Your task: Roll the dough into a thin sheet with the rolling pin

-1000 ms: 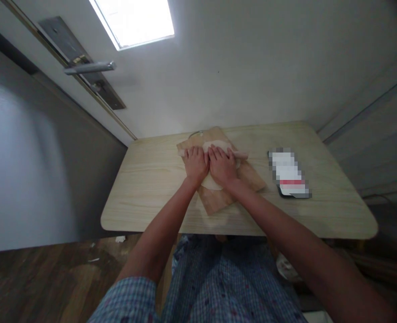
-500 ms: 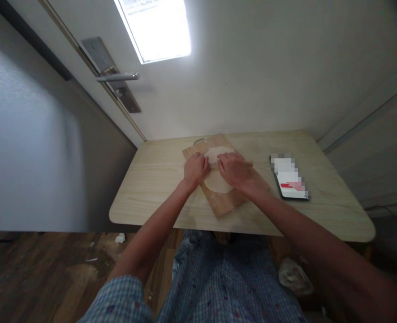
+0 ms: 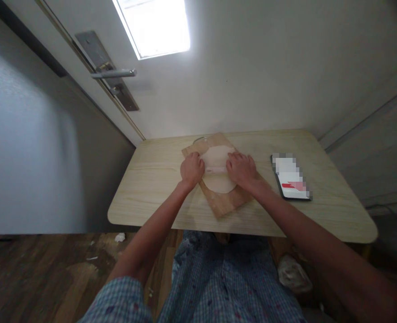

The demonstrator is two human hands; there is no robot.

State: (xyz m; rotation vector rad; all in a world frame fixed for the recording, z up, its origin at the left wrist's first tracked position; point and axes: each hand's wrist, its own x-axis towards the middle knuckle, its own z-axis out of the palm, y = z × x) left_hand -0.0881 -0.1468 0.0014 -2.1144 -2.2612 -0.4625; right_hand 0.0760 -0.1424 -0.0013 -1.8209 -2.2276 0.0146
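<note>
A round, flat sheet of pale dough [image 3: 219, 184] lies on a wooden cutting board [image 3: 222, 204] that is turned at an angle. Across the dough runs a thin rolling pin [image 3: 216, 170], pale with flour. My left hand [image 3: 192, 169] is closed around its left end, near the board's left edge. Its right end is in my right hand [image 3: 242, 168], with the fingers curled over it. Both hands cover the ends of the pin and parts of the dough's sides.
The board rests on a light wooden table [image 3: 148, 179] with rounded corners. A phone [image 3: 291, 177] lies to the right of the board. Behind the table stands a white door with a metal handle [image 3: 114, 74]. A plastic bag [image 3: 294, 274] is below, at the right.
My hands have moved apart along the rolling pin, the right one further right, leaving more of the pin in sight. The pin sits slightly nearer to me on the dough.
</note>
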